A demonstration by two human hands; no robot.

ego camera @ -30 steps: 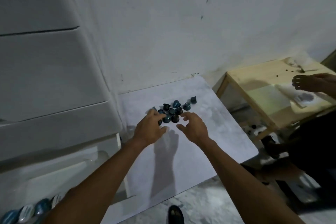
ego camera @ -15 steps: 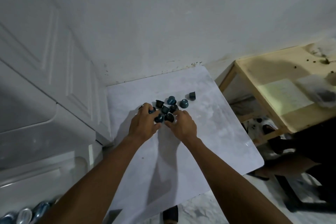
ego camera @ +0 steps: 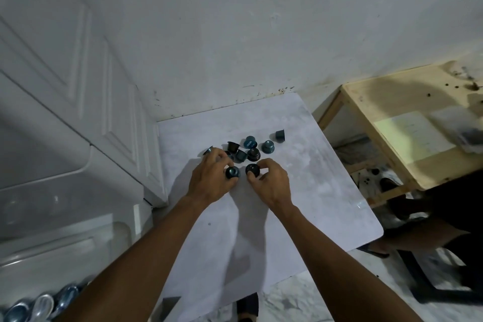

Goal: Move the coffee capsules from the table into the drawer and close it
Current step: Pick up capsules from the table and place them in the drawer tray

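Teal foil shows between the curled fingers of the left hand (ego camera: 211,181), which pinches one coffee capsule (ego camera: 232,172). The right hand (ego camera: 271,183) grips a dark capsule (ego camera: 253,169) just beside it. More loose capsules (ego camera: 244,150) lie just beyond both sets of fingertips on the marbled table (ego camera: 313,178). Pick-up is the step in hand. The next move likely calls for carrying both capsules left and back to the open drawer (ego camera: 65,264).

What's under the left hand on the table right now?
The left hand pinches one teal capsule at its fingertips. A second capsule pokes out past the knuckles; a third capsule shows partly behind the fingers. Whatever lies beneath the palm is covered.
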